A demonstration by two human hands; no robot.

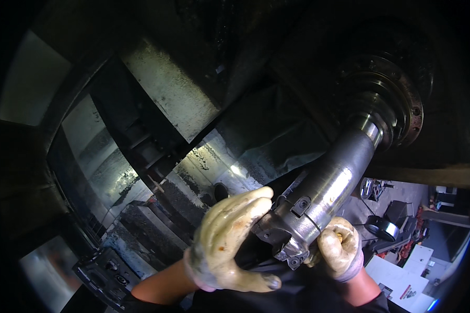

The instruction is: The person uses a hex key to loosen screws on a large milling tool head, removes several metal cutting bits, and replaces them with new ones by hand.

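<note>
A dark steel milling cutter (292, 224) with bolted-on cutting inserts sits at the lower end of a thick cylindrical tool holder (337, 175). The holder slants up and right into a round machine spindle flange (397, 112). My left hand (225, 245), in a stained cream glove, is open beside the cutter's left side. Its fingers stretch along the cutter and its thumb points below it; whether the fingertips touch the metal I cannot tell. On the other side, my right hand (339, 248), gloved alike, is curled closed near the cutter's rim. A tiny yellowish bit shows between its fingers, too small to name.
Worn metal guard panels (169, 88) and stepped, scuffed machine surfaces (151, 224) lie to the left. A black boxy unit (109, 274) stands at lower left. At right, beyond the machine, are a white-topped table (402, 276) and a round black-and-silver object (384, 228).
</note>
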